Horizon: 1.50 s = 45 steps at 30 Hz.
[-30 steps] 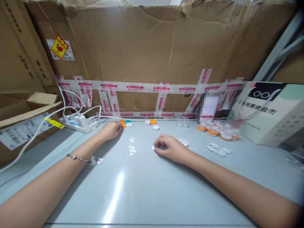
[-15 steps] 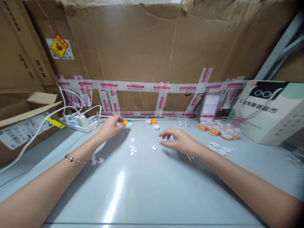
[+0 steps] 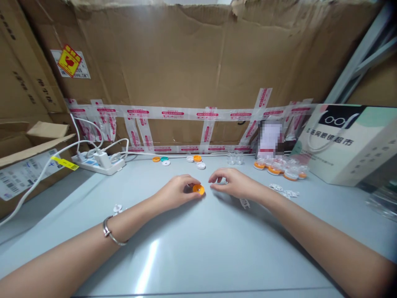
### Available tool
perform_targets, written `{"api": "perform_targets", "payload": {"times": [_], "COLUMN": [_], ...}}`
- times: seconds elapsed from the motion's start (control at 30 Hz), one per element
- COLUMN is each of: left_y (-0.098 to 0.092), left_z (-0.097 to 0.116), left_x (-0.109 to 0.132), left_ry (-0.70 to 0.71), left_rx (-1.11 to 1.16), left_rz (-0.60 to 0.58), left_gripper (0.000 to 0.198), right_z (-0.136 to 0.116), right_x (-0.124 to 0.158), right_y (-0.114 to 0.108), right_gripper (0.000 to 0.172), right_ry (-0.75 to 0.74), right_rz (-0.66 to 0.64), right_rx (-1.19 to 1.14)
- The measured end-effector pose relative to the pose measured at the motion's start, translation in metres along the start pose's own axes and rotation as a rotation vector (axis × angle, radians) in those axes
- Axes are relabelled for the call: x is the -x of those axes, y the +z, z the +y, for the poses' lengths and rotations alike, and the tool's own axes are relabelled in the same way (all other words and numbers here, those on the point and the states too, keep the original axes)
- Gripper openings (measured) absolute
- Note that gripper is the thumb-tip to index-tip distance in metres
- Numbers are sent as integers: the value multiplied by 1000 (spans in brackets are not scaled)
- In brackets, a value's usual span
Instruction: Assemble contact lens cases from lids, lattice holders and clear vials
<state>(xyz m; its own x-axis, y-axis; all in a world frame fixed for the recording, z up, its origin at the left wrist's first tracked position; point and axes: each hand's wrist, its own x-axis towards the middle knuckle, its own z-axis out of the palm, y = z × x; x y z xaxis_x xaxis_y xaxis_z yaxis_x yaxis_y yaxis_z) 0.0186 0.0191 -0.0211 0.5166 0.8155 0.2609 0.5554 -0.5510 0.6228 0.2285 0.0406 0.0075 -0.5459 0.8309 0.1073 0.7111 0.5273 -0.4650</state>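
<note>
Left hand (image 3: 180, 191) pinching a round, shallow orange plastic disc (image 3: 200, 189) between thumb and fingers, around mid-desk (image 3: 186, 256), hollow side showing. Right hand (image 3: 234, 183) just beside it, thumb and curled fingers parted by a fairly narrow gap, facing the disc, not touching it. Flat white perforated plastic pieces (image 3: 245, 203) partly hidden behind the right hand; more flat white perforated pieces (image 3: 281, 189) farther right. White stemmed plastic discs (image 3: 117, 208) near the left forearm, partly covered. Silver metal bracelet (image 3: 111, 231) on that wrist. Back of desk, left to right from here: small round orange, teal and white caps in two clusters, clear plastic cups (image 3: 235, 158), then orange-and-white bases with clear tops (image 3: 281, 167).
</note>
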Motion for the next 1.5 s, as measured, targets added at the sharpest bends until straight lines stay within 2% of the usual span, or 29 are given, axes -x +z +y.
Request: {"api": "perform_targets", "payload": {"times": [0.23, 0.53, 0.67, 0.77, 0.83, 0.87, 0.97, 1.07, 1.13, 1.2, 1.3, 1.5], "left_y": [5, 10, 10, -15, -48, -67, -127, -162, -169, -166, -160, -155], "left_z": [-3, -5, -1, 7, 8, 5, -18, -53, -70, -79, -82, -83], "left_x": [-3, -1, -2, 1, 8, 13, 33, 48, 53, 54, 52, 47], "left_ry": [38, 28, 12, 45, 66, 22, -227, -546, -611, -646, -689, -716], "left_rx": [-76, -108, -105, -99, -170, -229, -418, -548, -538, -519, -512, -528], "left_rz": [-8, 2, 19, 126, 194, 195, 60, -226, -296, -328, -349, -317], "left_gripper": [21, 23, 36, 37, 25, 22, 19, 17, 18, 19, 22, 25], "right_z": [-3, -5, -3, -5, -7, -8, -10, -11, -11, -11, -10, -9], "right_x": [1, 0, 0, 0, 0, 0, 0, -1, -1, -1, -2, -3], "right_y": [6, 11, 11, 9, 8, 9, 14, 20, 23, 25, 26, 28], "right_gripper": [22, 20, 21, 23, 27, 29, 34, 32, 29, 27, 25, 24], "right_ry": [-15, -33, -36, -16, 4, 12, 7, -25, -35, -36, -38, -29], "right_rz": [-105, -85, -83, -84, -80, -76, -60, -38, -32, -24, -6, 7], "right_rx": [-14, 6, -11, -26, -31, -36, -66, -77, -69, -76, -101, -114]}}
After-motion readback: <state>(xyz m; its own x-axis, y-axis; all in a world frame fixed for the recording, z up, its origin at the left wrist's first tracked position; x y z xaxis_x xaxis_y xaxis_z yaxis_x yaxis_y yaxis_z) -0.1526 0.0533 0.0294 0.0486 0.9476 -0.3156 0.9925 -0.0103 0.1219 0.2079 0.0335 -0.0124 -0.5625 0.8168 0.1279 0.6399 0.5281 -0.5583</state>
